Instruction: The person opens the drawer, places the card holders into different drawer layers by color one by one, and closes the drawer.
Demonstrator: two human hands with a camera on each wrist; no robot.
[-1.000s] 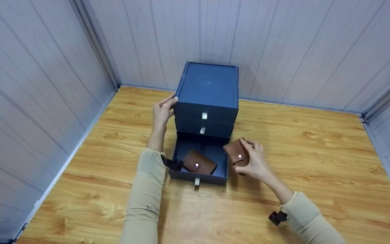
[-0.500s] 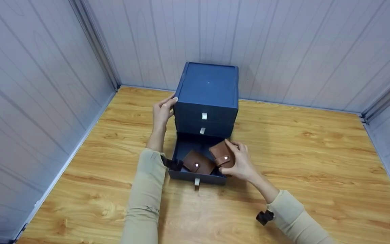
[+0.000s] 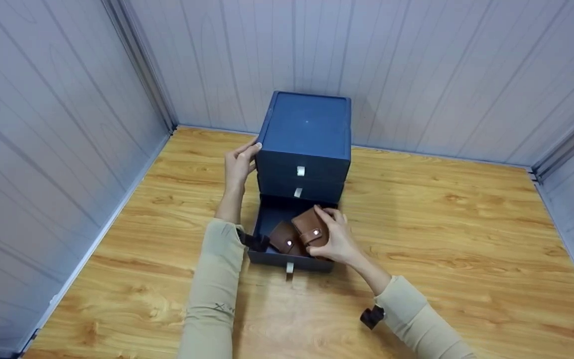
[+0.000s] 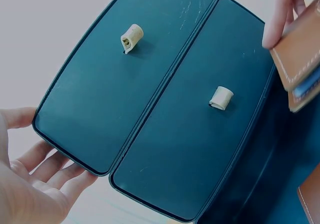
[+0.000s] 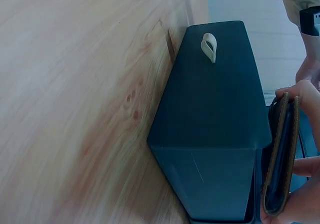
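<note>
A brown leather wallet (image 3: 309, 222) with a snap strap is pinched between the thumb and fingers of my right hand (image 3: 343, 243). It is over the pulled-out bottom drawer (image 3: 273, 259), and the right wrist view shows this wallet (image 5: 292, 156) edge-on, above the drawer's side. A second brown wallet (image 3: 281, 236) lies in the drawer, partly covered by the held one in the head view. My left hand (image 3: 237, 167) rests against the left side of the dark blue drawer cabinet (image 3: 308, 124). In the left wrist view, that hand's (image 4: 37, 186) fingers stretch along the cabinet's side.
The two upper drawers (image 3: 279, 169) are closed, each with a pale pull tab (image 3: 301, 171). A wooden tabletop (image 3: 441, 224) surrounds the cabinet. White panel walls (image 3: 416, 75) stand behind and at both sides.
My right hand has carried its wallet left, from beside the drawer's right edge to over the drawer, where it overlaps the lying wallet. The left hand and cabinet stay still.
</note>
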